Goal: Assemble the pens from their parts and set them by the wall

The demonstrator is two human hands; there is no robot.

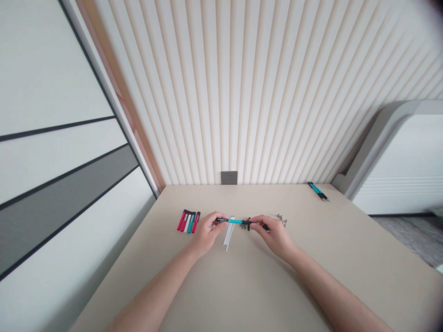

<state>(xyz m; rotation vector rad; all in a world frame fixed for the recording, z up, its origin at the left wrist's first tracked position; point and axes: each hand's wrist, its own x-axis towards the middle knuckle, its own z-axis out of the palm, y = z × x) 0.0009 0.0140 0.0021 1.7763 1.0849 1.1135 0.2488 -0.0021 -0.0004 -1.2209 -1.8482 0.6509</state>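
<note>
A teal and black pen (236, 222) is held level above the table between my two hands. My left hand (206, 232) pinches its black left end between thumb and fingers. My right hand (273, 232) is closed on the black part at the other end; a dark tip shows by its fingers, and I cannot tell whether it belongs to the pen. Under the pen lie several thin white tubes (228, 236) side by side. Small black parts (245, 226) are partly hidden behind the right end of the pen. Small grey cone-shaped pieces (282, 219) lie just beyond my right hand.
Left of my left hand, several pink, white and teal pen barrels (188, 222) with dark ends lie in a row. Two teal and black pens (318, 191) rest near the table's back right corner. The beige table (221, 295) meets a ribbed wall with a dark socket (229, 177).
</note>
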